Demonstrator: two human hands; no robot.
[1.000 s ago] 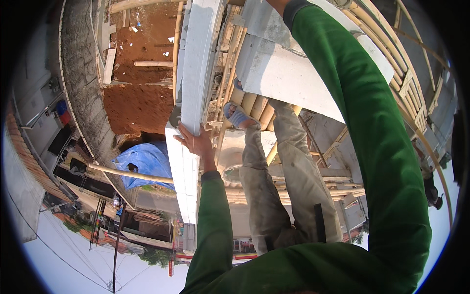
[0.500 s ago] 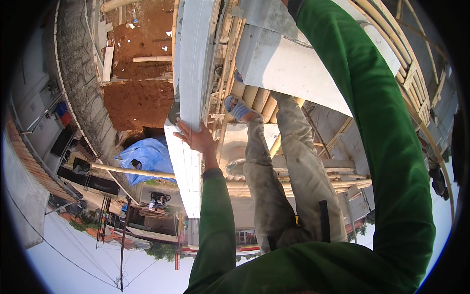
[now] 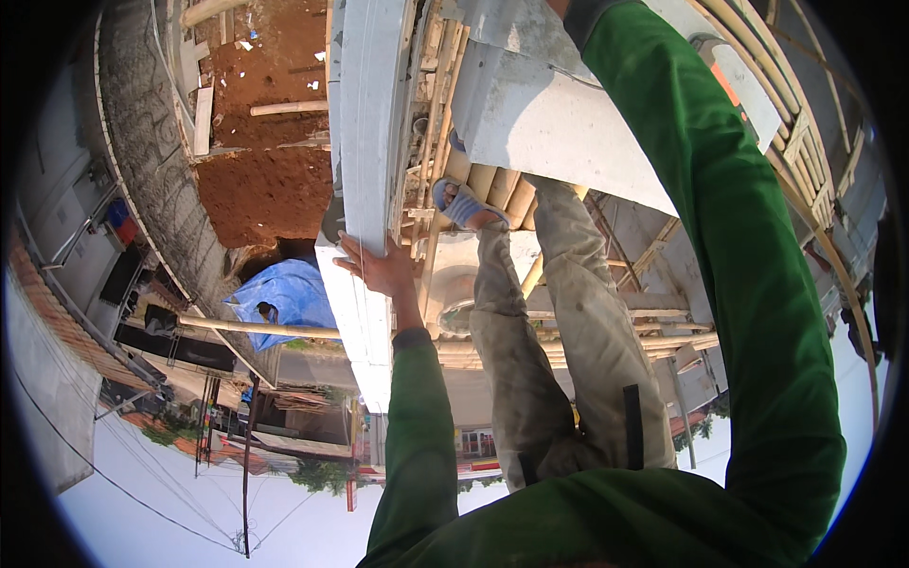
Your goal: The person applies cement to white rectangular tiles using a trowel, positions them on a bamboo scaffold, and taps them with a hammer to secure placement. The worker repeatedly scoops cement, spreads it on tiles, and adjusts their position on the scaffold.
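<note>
My left hand [image 3: 383, 270] rests on a long pale concrete ledge [image 3: 367, 123], its fingers spread flat across the top. Nothing is held in it. Up at the top edge, my right arm in a green sleeve [image 3: 729, 189] reaches forward. Only a sliver of my right hand [image 3: 557, 6] shows by the dark cuff; its fingers are out of frame. Beneath that arm lies a broad pale slab [image 3: 559, 133] with a sunlit face. My sandalled foot [image 3: 464, 206] stands on bamboo poles [image 3: 502, 189] between ledge and slab.
Left of the ledge, the ground drops to red soil [image 3: 260, 199] with a blue tarp [image 3: 284, 298] and a bamboo pole [image 3: 256, 327] crossing it. More bamboo poles [image 3: 757, 66] curve along the right. Gaps between the scaffold poles show a lower level.
My left hand stays on the ledge and my right arm keeps nearly the same reach. The view shifts slightly. An orange patch now shows beside my right sleeve; a motorbike below has left view.
</note>
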